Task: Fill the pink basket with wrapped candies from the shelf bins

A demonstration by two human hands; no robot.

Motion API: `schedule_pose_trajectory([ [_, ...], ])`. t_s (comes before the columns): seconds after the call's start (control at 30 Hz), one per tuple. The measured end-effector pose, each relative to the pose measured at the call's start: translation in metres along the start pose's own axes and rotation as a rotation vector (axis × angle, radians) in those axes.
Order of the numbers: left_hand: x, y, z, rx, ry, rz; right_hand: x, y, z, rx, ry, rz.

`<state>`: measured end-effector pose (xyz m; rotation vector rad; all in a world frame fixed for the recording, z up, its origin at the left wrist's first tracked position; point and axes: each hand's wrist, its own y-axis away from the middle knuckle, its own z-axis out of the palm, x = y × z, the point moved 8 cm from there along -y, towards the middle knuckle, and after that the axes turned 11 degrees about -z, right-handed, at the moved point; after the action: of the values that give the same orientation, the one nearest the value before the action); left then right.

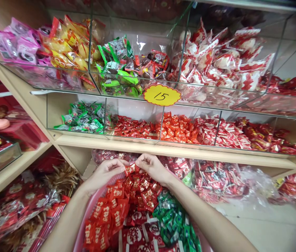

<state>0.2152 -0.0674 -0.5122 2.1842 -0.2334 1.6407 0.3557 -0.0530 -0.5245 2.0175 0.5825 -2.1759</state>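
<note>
A small red wrapped candy with gold print is pinched at its two ends, with my left hand on one side and my right hand on the other. Both hands are closed at the fingertips. They hover over the far end of a pink basket. Inside it, orange-red packets lie at the left and red-and-gold candies at the far middle. Green wrapped candies fill the right side. Larger dark red packets with white print are nearest me.
Wooden shelving with clear candy bins crosses ahead, just above my hands. A yellow price tag reads 15. Bagged candies sit below the shelf, and more bags lie at lower left.
</note>
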Motion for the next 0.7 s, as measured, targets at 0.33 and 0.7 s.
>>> schedule_pose_trajectory([
  [0.33,-0.004,0.000,-0.003,0.019,-0.001,0.010,0.009,0.000,0.004,-0.032,-0.165,0.106],
  [0.7,-0.003,-0.002,-0.005,0.050,-0.016,0.010,0.009,0.006,0.003,-0.062,-0.152,0.156],
])
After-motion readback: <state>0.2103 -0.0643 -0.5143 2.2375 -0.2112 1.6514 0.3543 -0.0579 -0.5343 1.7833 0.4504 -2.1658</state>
